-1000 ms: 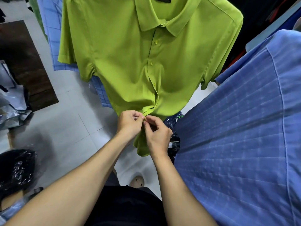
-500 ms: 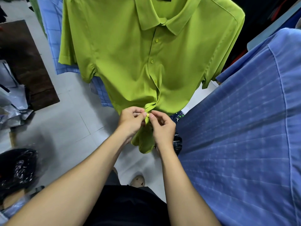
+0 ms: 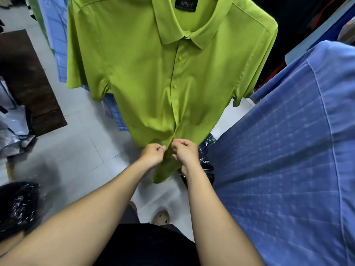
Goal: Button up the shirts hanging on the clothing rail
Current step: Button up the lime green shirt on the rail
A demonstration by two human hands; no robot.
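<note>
Compared with a moment earlier, the left hand point(image 3: 152, 155) and right hand point(image 3: 185, 153) are drawn slightly apart, each grip pinched on the placket edge point(image 3: 173, 131) low on the hanging green shirt point(image 3: 142, 73), where the button hidden between them can be tugged back out by sideways pull.

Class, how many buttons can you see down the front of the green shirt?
2: upper button below the collar, lower button at mid-chest. Others may hide in lower folds of the green shirt or behind the left hand and right hand.
</note>
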